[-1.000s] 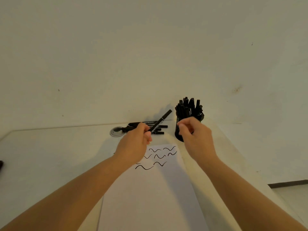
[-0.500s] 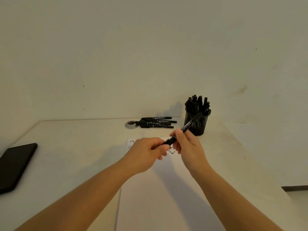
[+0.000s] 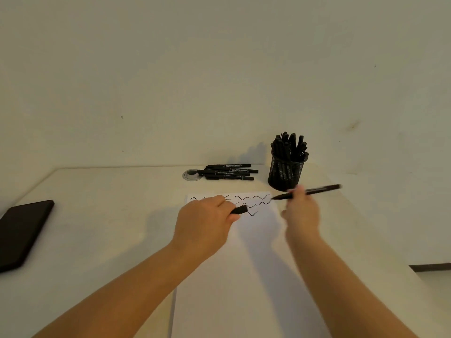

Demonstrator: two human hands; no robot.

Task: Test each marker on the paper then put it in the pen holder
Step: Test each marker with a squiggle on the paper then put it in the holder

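The cap is now off: the left hand [image 3: 205,224] pinches the small black cap [image 3: 239,210], while right-hand fingers [image 3: 296,192] grip the slim black marker [image 3: 310,191], tip over the white paper [image 3: 244,276], ready for testing.

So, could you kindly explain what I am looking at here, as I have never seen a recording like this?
There is no machine: a person wears a camera on the head, looking down at their own two hands. The right hand holds an uncapped marker over the paper, which already bears wavy test lines. The left hand holds the cap. On the table lie more loose markers, a mesh holder full of markers, and a dark phone at the left.
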